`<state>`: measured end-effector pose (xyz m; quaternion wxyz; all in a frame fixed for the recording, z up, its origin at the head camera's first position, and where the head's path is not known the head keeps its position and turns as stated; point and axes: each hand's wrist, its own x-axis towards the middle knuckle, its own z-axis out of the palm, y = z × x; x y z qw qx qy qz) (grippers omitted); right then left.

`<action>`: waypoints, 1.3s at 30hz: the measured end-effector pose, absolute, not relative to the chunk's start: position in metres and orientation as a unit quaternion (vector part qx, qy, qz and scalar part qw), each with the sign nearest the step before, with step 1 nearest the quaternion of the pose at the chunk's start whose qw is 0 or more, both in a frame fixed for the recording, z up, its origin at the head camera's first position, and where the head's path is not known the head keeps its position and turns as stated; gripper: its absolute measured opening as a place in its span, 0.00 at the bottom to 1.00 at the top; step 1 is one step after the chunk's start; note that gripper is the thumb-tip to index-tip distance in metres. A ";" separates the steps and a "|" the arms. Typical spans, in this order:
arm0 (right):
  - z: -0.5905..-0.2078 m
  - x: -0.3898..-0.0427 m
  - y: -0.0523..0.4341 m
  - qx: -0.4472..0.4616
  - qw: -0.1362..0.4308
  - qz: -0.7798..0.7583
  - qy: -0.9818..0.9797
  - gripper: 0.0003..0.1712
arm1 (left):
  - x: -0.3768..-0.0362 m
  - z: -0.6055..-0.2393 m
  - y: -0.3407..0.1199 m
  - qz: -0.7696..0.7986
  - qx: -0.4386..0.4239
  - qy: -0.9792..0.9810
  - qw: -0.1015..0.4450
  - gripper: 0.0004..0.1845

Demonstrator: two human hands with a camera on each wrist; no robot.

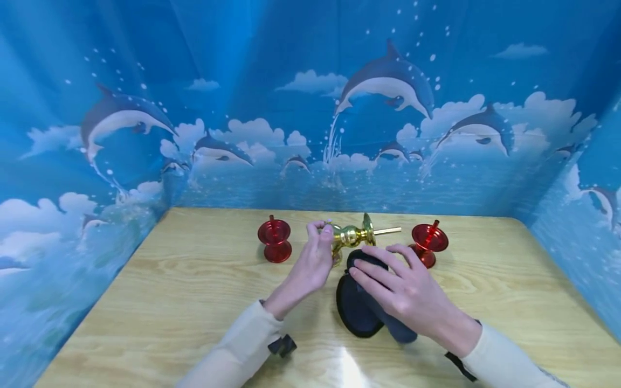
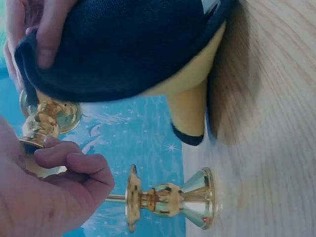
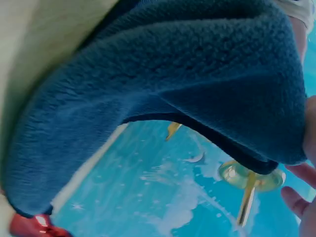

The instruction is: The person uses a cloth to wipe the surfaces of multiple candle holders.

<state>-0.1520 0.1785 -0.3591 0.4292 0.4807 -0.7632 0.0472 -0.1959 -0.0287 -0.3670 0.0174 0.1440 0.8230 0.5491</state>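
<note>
My left hand [image 1: 317, 253] pinches a gold candlestick [image 1: 356, 234] by its base end and holds it sideways above the table, its pin pointing right. In the left wrist view my fingers [image 2: 74, 163] curl round that gold candlestick [image 2: 47, 121]. My right hand [image 1: 398, 285] holds a dark blue cloth [image 1: 359, 307] against the candlestick's stem, with the cloth [image 2: 123, 44] draped over it. The cloth's lower end rests on the table. A second gold candlestick [image 2: 170, 197] stands upright on the table beyond my left hand, mostly hidden in the head view.
Two red candlesticks stand on the wooden table [image 1: 170, 302], one [image 1: 275, 240] left of my hands and one [image 1: 428, 242] right of them. Blue dolphin-print walls [image 1: 310, 108] close the table in at the back and both sides.
</note>
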 end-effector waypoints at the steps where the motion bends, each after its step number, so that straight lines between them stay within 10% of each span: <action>1: -0.359 -0.152 0.181 0.478 0.439 0.073 -0.757 0.21 | -0.196 -0.368 -0.029 0.552 0.141 0.822 0.018 0.29; 7: -0.363 -0.155 0.203 0.439 0.410 0.280 -0.749 0.13 | -0.199 -0.372 -0.034 0.582 0.148 0.799 0.022 0.29; 19: -0.352 -0.169 0.254 0.078 0.121 0.477 -0.867 0.19 | -0.202 -0.379 -0.045 0.622 0.307 0.718 0.057 0.36; 33: -0.327 -0.201 0.257 0.040 -0.170 0.549 -0.817 0.37 | -0.203 -0.386 -0.040 0.450 0.423 0.784 0.055 0.49; 39: -0.319 -0.206 0.241 0.125 -0.255 0.519 -0.806 0.28 | -0.200 -0.386 -0.034 0.385 0.428 0.817 0.021 0.50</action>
